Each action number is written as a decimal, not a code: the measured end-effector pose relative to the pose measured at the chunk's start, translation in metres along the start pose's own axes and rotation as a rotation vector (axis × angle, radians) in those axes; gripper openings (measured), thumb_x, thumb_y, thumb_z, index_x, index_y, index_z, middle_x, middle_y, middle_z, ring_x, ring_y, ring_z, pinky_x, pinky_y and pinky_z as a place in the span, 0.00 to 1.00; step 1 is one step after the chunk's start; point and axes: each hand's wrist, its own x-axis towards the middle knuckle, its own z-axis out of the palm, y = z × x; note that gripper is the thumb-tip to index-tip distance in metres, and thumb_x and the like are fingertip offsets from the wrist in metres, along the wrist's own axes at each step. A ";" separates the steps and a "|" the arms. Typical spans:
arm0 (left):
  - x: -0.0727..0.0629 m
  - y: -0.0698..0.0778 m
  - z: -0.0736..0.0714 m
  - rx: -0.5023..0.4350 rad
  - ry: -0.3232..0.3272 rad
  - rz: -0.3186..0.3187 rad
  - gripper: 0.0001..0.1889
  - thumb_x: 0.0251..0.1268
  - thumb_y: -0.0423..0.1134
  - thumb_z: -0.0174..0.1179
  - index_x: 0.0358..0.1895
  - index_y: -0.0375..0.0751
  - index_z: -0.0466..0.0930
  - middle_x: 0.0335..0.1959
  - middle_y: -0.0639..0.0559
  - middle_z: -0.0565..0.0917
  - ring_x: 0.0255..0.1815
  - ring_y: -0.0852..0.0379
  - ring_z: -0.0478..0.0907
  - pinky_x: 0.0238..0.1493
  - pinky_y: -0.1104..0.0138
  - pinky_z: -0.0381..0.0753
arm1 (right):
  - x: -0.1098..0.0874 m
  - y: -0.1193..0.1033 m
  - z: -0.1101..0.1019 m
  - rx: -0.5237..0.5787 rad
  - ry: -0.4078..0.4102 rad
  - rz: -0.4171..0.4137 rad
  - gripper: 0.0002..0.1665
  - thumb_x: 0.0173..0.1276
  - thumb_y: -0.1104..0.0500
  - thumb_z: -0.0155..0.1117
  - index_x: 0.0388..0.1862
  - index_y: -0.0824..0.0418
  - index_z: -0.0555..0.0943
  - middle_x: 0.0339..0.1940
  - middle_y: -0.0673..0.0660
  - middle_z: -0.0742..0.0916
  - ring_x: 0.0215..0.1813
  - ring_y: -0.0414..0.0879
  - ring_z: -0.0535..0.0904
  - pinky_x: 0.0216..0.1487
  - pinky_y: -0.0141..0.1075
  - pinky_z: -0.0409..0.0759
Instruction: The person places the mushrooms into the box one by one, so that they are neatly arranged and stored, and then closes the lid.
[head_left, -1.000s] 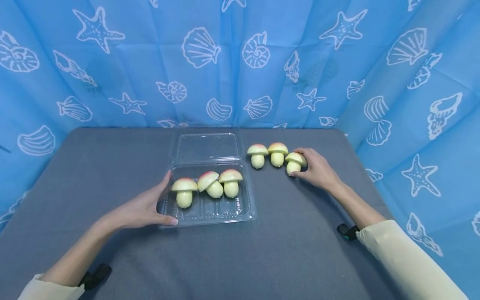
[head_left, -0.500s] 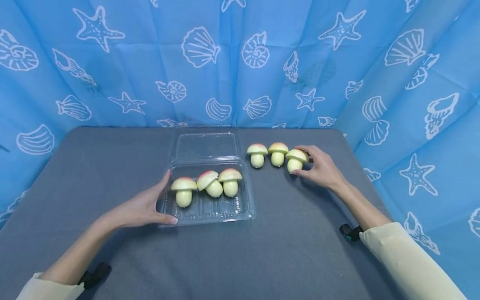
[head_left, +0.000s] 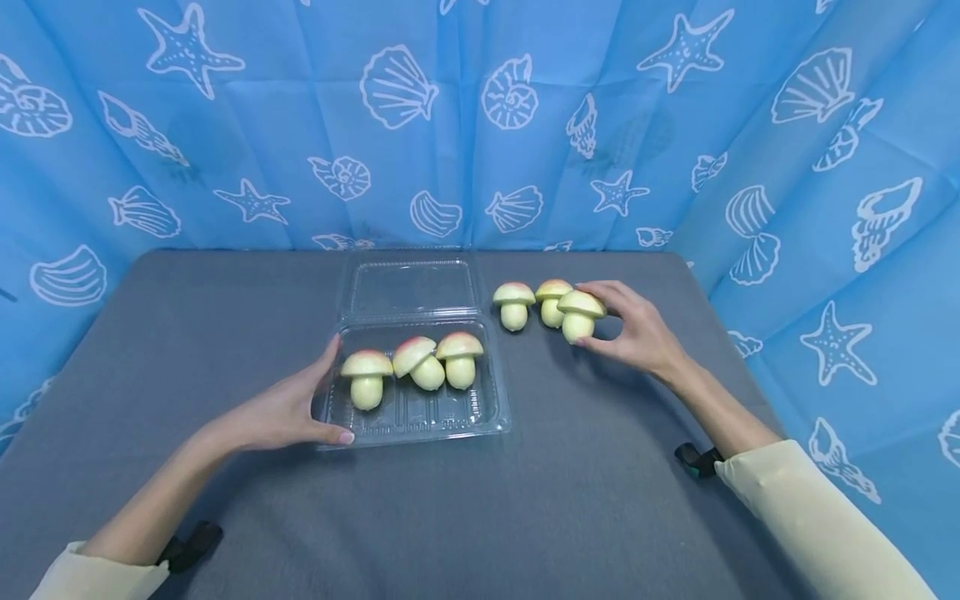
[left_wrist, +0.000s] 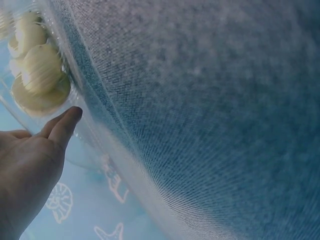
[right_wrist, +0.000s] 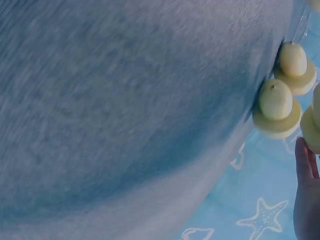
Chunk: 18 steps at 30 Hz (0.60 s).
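Observation:
My right hand [head_left: 637, 329] pinches a toy mushroom [head_left: 580, 315] by its cap and stem; it overlaps the middle of the two mushrooms behind it. In the right wrist view, this held mushroom [right_wrist: 312, 125] appears at the right edge, above my fingertips. My left hand [head_left: 281, 412] rests at the left side of a clear plastic clamshell container [head_left: 420, 429], its fingers fairly straight and the thumb along the front corner. Inside lie three pale, red-tinged mushrooms: the left one [head_left: 367, 379], a tilted middle one [head_left: 420, 363] and the right one [head_left: 460, 360].
Right of the container, two more mushrooms stand on the grey cloth: one nearer it [head_left: 513, 306] and one partly covered [head_left: 551, 310]. The container's transparent lid [head_left: 412, 287] lies folded back toward the blue shell-print curtain [head_left: 465, 167].
My right hand has lifted its mushroom from the table and carried it slightly left, in front of the neighbouring one. My left hand and the container stay in place.

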 end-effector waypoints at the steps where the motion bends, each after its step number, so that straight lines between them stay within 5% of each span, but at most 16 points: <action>1: 0.000 0.000 0.000 0.002 0.000 -0.002 0.71 0.50 0.56 0.76 0.79 0.39 0.24 0.80 0.34 0.36 0.77 0.32 0.47 0.73 0.41 0.52 | 0.001 -0.003 0.000 0.003 0.002 -0.012 0.46 0.48 0.60 0.84 0.68 0.62 0.75 0.60 0.57 0.80 0.57 0.49 0.78 0.57 0.31 0.78; 11: 0.001 0.000 0.000 -0.003 0.001 -0.008 0.71 0.49 0.56 0.76 0.79 0.39 0.23 0.80 0.34 0.35 0.77 0.32 0.48 0.73 0.42 0.53 | 0.008 -0.018 0.006 0.085 -0.028 -0.066 0.47 0.50 0.62 0.83 0.69 0.62 0.73 0.62 0.57 0.80 0.60 0.50 0.78 0.57 0.31 0.79; 18: 0.002 -0.003 0.003 -0.002 0.014 -0.001 0.71 0.49 0.56 0.76 0.79 0.41 0.24 0.80 0.35 0.36 0.76 0.32 0.50 0.72 0.43 0.54 | 0.010 -0.025 0.012 0.118 -0.045 -0.076 0.48 0.47 0.63 0.84 0.69 0.63 0.73 0.61 0.59 0.80 0.59 0.51 0.78 0.53 0.44 0.83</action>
